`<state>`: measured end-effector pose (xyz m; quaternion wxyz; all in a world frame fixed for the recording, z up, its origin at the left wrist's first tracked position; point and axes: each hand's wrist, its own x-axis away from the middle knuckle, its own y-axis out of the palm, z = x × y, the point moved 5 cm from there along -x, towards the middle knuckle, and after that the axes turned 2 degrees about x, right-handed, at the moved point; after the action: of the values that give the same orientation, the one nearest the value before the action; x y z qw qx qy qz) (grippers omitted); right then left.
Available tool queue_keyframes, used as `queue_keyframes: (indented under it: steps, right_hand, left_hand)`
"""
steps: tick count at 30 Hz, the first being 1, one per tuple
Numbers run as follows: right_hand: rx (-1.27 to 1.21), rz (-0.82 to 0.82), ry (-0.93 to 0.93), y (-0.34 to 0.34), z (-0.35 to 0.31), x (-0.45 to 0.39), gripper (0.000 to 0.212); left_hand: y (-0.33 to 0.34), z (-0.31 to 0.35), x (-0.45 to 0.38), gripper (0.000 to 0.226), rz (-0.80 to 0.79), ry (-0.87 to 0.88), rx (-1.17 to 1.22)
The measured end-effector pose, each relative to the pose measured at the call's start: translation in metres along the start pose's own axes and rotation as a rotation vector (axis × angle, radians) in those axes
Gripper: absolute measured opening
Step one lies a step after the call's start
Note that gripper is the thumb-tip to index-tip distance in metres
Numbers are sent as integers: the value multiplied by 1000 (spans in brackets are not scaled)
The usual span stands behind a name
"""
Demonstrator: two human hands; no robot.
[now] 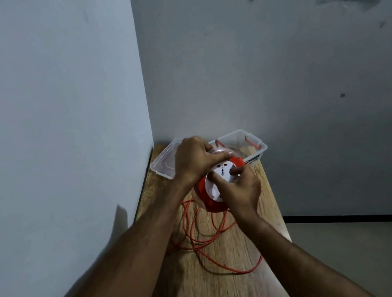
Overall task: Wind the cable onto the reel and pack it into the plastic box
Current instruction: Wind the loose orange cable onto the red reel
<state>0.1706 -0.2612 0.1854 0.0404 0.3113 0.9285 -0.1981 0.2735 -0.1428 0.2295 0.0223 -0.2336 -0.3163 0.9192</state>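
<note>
A round red reel point(210, 203) with a white socket face is held tilted above the wooden table point(225, 292). My left hand point(193, 157) grips its upper rim from the far side. My right hand point(242, 189) holds the white face at the lower right edge. Loose orange cable point(200, 242) hangs from the reel and lies in loops on the table below. Behind the reel, against the wall, stands the clear plastic box point(256, 146) with red clips, open. Its clear lid point(163, 164) lies to the left of it.
The table is narrow, with a wall along its left side and another behind the box. Its right edge drops to a pale floor point(355, 251). The near part of the table top is bare wood.
</note>
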Motion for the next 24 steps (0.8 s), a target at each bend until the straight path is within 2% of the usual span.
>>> queue_keyframes:
  steps: [3, 4, 6, 8, 10, 12, 14, 16, 18, 20, 24]
  right_hand:
    - [-368, -13, 571, 15, 21, 3, 52]
    - [-511, -18, 706, 19, 23, 5, 54]
    - [-655, -22, 822, 22, 24, 3, 59]
    - [-622, -103, 777, 18, 21, 3, 48]
    - [-432, -148, 536, 9, 15, 3, 30]
    - [-120, -109, 23, -8, 0, 2, 14]
    - [236, -94, -543, -16, -17, 8, 17]
    - [551, -163, -923, -12, -20, 15, 29]
    - [756, -251, -1087, -9, -15, 17, 41]
    - [866, -321, -1150, -8, -13, 15, 53]
    - [928, -346, -1207, -8, -17, 11, 50]
  left_hand:
    - [2, 4, 3, 50, 24, 21, -30]
    - [4, 3, 4, 50, 27, 32, -38]
    - [5, 3, 6, 51, 23, 34, -34]
    - [5, -1, 4, 52, 4, 4, -8]
    - [3, -6, 1, 53, -16, -33, 16]
    - [2, -12, -1, 60, -37, -75, 54]
    - [0, -16, -4, 72, -55, -103, 80]
    - [0, -15, -5, 78, -77, -98, 80]
    - [0, -14, -6, 68, -83, -89, 83]
    - [1, -14, -7, 54, -93, -78, 106]
    - [5, -11, -6, 56, -139, -53, 131]
